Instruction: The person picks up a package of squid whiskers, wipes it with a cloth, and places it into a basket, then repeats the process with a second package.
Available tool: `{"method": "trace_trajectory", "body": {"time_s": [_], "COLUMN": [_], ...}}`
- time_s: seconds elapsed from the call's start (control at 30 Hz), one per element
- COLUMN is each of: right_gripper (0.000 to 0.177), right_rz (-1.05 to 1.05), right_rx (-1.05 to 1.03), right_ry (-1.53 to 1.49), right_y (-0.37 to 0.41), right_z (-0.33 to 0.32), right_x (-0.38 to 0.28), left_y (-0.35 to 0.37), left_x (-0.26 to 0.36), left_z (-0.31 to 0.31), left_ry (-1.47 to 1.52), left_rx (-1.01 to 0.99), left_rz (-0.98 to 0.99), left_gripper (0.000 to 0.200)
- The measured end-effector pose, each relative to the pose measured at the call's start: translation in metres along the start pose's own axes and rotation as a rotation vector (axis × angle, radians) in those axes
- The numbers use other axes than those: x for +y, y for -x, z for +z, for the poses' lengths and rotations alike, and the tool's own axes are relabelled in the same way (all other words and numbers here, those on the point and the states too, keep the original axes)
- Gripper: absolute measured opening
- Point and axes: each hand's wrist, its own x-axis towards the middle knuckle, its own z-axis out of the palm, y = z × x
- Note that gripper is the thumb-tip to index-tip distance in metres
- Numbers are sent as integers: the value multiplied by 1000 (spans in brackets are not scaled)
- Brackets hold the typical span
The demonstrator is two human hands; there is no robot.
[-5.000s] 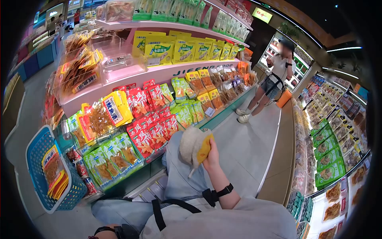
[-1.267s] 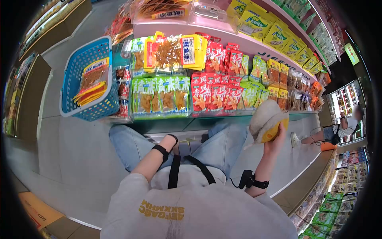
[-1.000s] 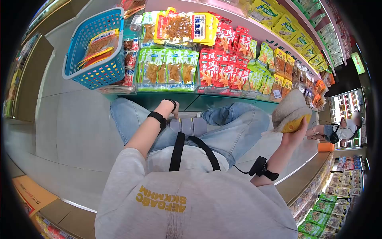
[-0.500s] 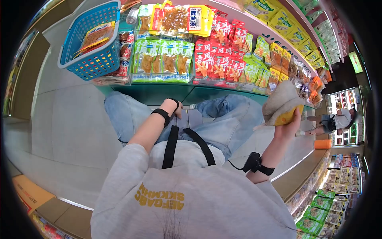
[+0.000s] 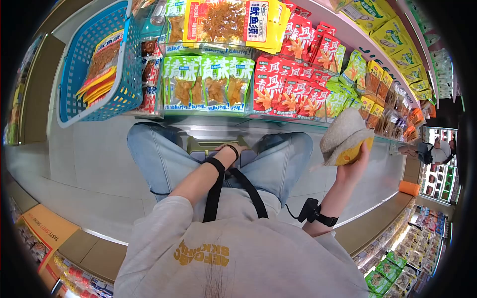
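Note:
My right hand, raised over the floor on the right, grips a folded grey cloth with a yellow patch along its lower edge. Between my thighs, my left hand is closed over the top edge of a low stool-like thing with an olive frame and a grey panel. My arm and legs hide much of it. In front of my knees stand green snack packs and red snack packs in clear shelf bins.
A blue basket holding yellow snack packs stands at the shelf's left end. A large yellow pack lies atop the green ones. Another person is at the far right. An orange cylinder sits on a brown ledge.
My view has come closer to the shelf. My left hand has moved right, onto the olive frame, which now shows between my legs. The cloth stays in my right hand.

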Motion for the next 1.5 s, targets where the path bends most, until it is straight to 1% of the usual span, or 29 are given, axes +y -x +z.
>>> {"method": "trace_trajectory", "body": {"time_s": [0.1, 0.23, 0.33, 0.4, 0.47, 0.5, 0.53, 0.57, 0.6, 0.63, 0.7, 0.73, 0.8, 0.9, 0.93, 0.97, 1.03, 1.07, 1.13, 1.17, 1.23, 1.33, 1.37, 1.4, 1.43, 1.47, 1.5], "right_gripper": [42, 42, 41, 42, 42, 42, 42, 42, 42, 42, 42, 42, 42, 41, 41, 41, 41, 41, 42, 42, 43, 45, 45, 45, 45, 45, 44], "right_rz": [78, 46, 32, -22, -21, -31, -57, -103, -147, -171, -251, -273, -307, -343, -350, -352, -336, -338, -303, -314, -304, -304, -312, -290, -270, -287, -259], "right_rx": [64, 41, 36, 122, 78, 33, 15, 53, 91, 71, 108, 129, 127, 121, 108, 103, 56, 52, 36, 31, 42, -2, -19, 16, 51, 29, 21], "right_ry": [36, 38, 5, 27, -23, -79, -98, -79, -55, -61, -60, -60, -75, -100, -112, -110, -117, -116, -118, -123, -95, -83, -95, -102, -115, -138, -141], "right_y": [-17, -17, -8, 13, 34, 42, 51, 60, 68, 73, 82, 90, 97, 102, 103, 103, 105, 109, 118, 121, 127, 128, 128, 127, 127, 124, 120], "right_z": [9, 12, 6, -5, -25, -32, -37, -44, -51, -61, -77, -75, -73, -75, -76, -78, -79, -79, -77, -77, -82, -100, -102, -103, -103, -106, -109], "right_x": [-1, -5, 12, 17, 7, -2, -11, -23, -36, -46, -62, -69, -78, -81, -81, -80, -75, -74, -70, -70, -72, -75, -75, -76, -76, -73, -69], "left_y": [-19, -38, -48, -34, -1, 1, -5, 2, 11, -7, 18, 25, 37, 35, 35, 44, 57, 50, 26, 12, -7, 18, 18, 16, 29, 35, 42], "left_x": [-7, -4, -8, 2, 7, 5, 2, 8, 8, -4, -1, -1, -1, -6, -5, 3, 21, 25, 29, 33, 44, 64, 61, 54, 53, 47, 42], "left_z": [17, 36, 39, 51, 26, 26, 30, 26, 23, 27, 13, 8, 1, -10, -11, -14, -22, -22, -24, -24, -22, -24, -25, -26, -30, -33, -38], "left_ry": [17, 28, 64, 117, -32, -52, -36, -12, 20, -4, 182, 184, 72, 68, 88, 90, 160, 161, 321, 357, 335, 191, 138, 125, 96, 58, 51], "left_rx": [-60, -72, -60, -70, 62, 91, 59, 25, 29, 68, 11, 34, 257, 257, 305, 310, 436, 440, 652, 679, 600, 456, 449, 433, 430, 422, 375], "left_rz": [-31, -17, 8, 28, -10, -18, -74, -125, -174, -218, -249, -246, -215, -158, -132, -130, -54, -52, 46, 63, 64, 62, 104, 116, 114, 128, 99], "left_gripper": [104, 105, 106, 106, 85, 85, 80, 75, 69, 66, 65, 65, 64, 68, 64, 64, 60, 60, 58, 58, 60, 62, 62, 62, 62, 63, 64]}}
